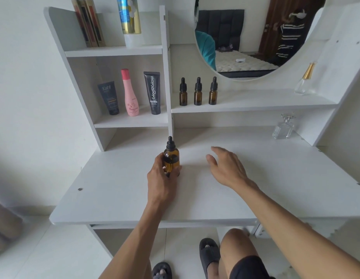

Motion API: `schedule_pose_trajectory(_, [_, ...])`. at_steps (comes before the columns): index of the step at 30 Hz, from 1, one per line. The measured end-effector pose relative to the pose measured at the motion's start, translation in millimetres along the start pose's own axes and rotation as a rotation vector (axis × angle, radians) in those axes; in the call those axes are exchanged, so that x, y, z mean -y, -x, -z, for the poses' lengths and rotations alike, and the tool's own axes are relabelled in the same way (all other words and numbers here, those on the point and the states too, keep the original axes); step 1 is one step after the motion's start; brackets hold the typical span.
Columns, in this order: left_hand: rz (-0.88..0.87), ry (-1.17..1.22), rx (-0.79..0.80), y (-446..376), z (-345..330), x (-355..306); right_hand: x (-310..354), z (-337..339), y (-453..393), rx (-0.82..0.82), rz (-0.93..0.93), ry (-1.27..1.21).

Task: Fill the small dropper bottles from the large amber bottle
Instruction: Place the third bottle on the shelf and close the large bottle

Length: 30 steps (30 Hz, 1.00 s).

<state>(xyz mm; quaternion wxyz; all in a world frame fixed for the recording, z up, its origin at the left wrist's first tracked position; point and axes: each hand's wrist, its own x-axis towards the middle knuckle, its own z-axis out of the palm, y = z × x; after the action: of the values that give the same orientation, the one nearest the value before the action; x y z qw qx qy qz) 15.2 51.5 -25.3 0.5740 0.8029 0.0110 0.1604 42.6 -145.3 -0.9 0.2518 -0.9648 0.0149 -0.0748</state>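
While the left hand (163, 178) wraps its fingers around the round glass large amber bottle (171, 160) mid-desk (114, 194), the right hand (225, 168) hovers, fingers spread, empty.

Person's body as seen from above. Both forearms are bare, with no sleeves reaching the wrists; the left hand (162, 178) and right hand (227, 168) wear no gloves or rings. Dark shorts (247, 267) cover the right thigh. Dark grey open-toed slippers (209, 252) are on both feet.
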Motion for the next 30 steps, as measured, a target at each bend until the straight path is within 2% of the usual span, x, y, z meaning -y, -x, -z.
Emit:
schedule_pose_trajectory(3, [0.007, 0.006, -0.005, 0, 0, -3, -19, -5, 4, 0.140, -0.022, 0.202])
schedule_pose_trajectory(8, [-0.006, 0.007, -0.028, 1, -1, -6, -20, -8, 4, 0.240, -0.015, 0.278])
schedule_pose_trajectory(21, [-0.024, -0.074, 0.028, -41, -50, -47, -25, -14, 4, 0.205, 0.011, 0.300])
schedule_pose_trajectory(30, [0.011, -0.154, 0.014, -58, -66, -37, -26, -12, 3, 0.211, 0.008, 0.258])
